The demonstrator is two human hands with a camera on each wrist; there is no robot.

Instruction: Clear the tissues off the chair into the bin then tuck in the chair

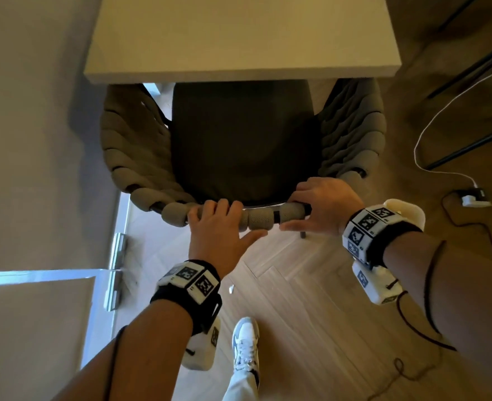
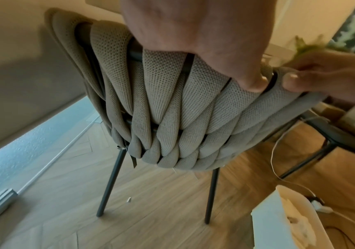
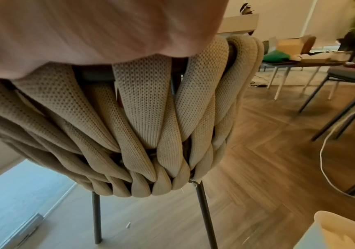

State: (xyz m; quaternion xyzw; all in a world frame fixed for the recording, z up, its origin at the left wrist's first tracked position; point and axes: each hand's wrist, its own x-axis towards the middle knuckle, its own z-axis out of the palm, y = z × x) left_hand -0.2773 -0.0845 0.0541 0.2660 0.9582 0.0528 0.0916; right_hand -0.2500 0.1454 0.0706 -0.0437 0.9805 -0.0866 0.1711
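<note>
**A:** Where is the chair (image 1: 243, 146) sitting, and why does the seat look bare?

**B:** It is standing with the front of its dark seat going under the near edge of the counter (image 1: 240, 39). No tissues are showing on the seat, so the clearing part is probably done. The bin (image 2: 287, 224) is standing on the floor behind the chair, off its right rear leg, with crumpled white paper lying inside.

**A:** What are the hands doing?

**B:** Both are gripping the padded top rail of the chair's back. The left hand (image 1: 220, 227) is curling its fingers over the rail with the thumb lying behind it; the right hand (image 1: 323, 205) is wrapping the rail just beside it, thumb pressing the rear face. Holding both sides of the rail's middle is likely keeping the push straight.

**A:** Anything else near the chair?

**B:** A white cable (image 1: 441, 117) is trailing on the floor to the chair's right, and a tiny white scrap (image 1: 231, 288) is lying behind the chair.
</note>
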